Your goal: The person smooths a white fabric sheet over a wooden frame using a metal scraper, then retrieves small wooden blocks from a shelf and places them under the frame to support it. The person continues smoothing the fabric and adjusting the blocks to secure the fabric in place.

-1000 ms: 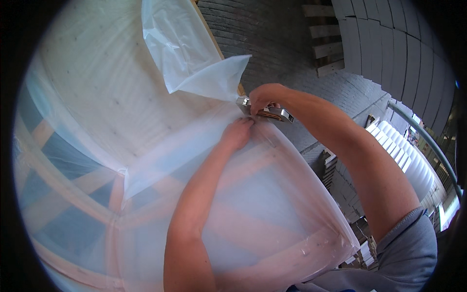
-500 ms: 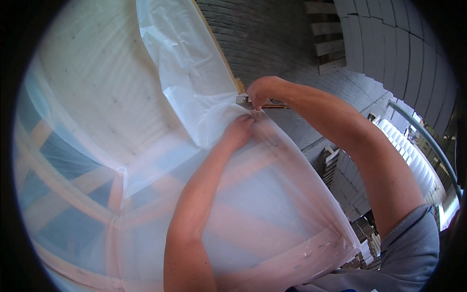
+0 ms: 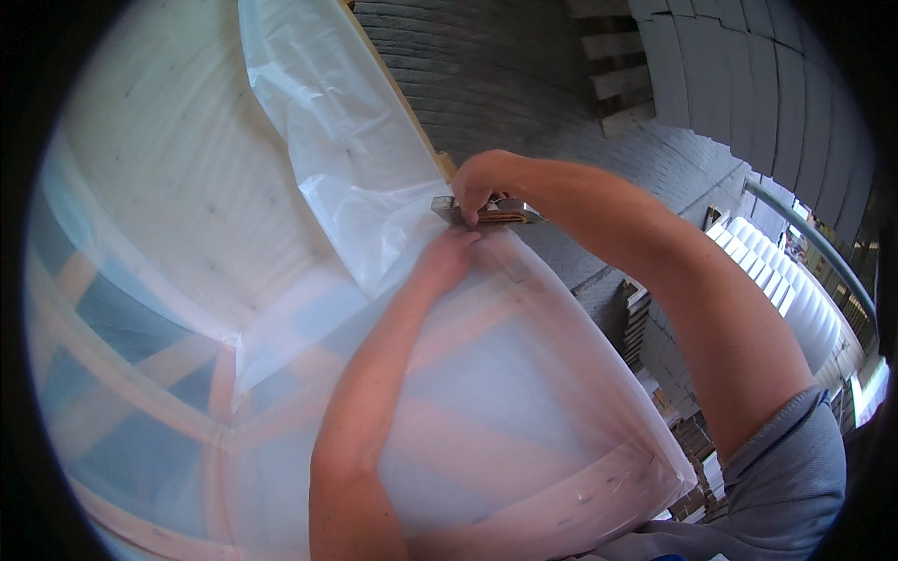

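Note:
Translucent plastic film (image 3: 543, 374) lies stretched over a wooden frame whose slats show through. At the frame's far corner my left hand (image 3: 449, 254) presses its bunched fingers on the film, gathering it near the edge. Just beyond it my right hand (image 3: 485, 182) is wrapped round a metal staple gun (image 3: 510, 214). The tool sits sideways over the corner, close to my left fingertips; my right fingers hide part of it. A loose, wrinkled flap of film (image 3: 327, 150) runs up from the corner along the wooden edge.
Pale wooden boarding (image 3: 178, 178) fills the upper left. Right of the frame lies a grey floor (image 3: 477, 84) with a pallet (image 3: 613, 70) and stacked grey boards (image 3: 739, 84). A metal rail (image 3: 814, 238) curves beside white rolls (image 3: 781, 285) at the far right.
My right hand has turned the staple gun so more of its side shows, and it has shifted slightly left. My left fingers have drawn in closer beneath it.

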`<state>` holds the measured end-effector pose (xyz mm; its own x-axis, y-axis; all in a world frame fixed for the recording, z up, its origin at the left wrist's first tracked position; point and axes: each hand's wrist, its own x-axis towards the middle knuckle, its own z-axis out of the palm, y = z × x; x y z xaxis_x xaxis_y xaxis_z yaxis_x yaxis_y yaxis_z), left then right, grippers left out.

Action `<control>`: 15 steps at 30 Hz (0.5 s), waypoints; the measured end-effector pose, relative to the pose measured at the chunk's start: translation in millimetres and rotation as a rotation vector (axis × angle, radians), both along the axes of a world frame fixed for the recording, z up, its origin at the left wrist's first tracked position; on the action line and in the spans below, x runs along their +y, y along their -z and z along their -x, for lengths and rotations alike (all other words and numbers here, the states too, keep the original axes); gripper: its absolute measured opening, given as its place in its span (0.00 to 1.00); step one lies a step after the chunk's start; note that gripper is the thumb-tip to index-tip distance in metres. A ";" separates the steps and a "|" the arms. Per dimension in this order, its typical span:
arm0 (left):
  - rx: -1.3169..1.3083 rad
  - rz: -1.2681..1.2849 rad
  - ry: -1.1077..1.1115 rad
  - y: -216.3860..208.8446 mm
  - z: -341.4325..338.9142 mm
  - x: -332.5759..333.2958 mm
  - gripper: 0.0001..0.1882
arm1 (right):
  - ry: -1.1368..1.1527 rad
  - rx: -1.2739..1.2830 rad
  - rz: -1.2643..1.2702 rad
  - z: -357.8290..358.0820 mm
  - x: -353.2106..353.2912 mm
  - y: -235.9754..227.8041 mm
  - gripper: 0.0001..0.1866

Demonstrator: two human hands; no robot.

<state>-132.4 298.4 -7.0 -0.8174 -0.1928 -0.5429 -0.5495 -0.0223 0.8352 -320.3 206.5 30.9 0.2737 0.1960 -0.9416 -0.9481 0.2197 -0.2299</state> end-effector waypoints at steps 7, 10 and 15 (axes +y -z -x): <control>-0.067 0.000 -0.066 -6.4 -1.8 -2.6 0.17 | 0.092 0.052 0.028 -0.8 22.7 14.7 0.27; -0.219 0.132 -0.244 -6.2 -10.5 -11.9 0.14 | 0.212 0.135 0.042 3.0 36.6 18.4 0.25; -0.560 0.726 -0.339 15.8 -65.4 -47.3 0.14 | 0.208 0.154 0.138 1.5 43.7 18.2 0.26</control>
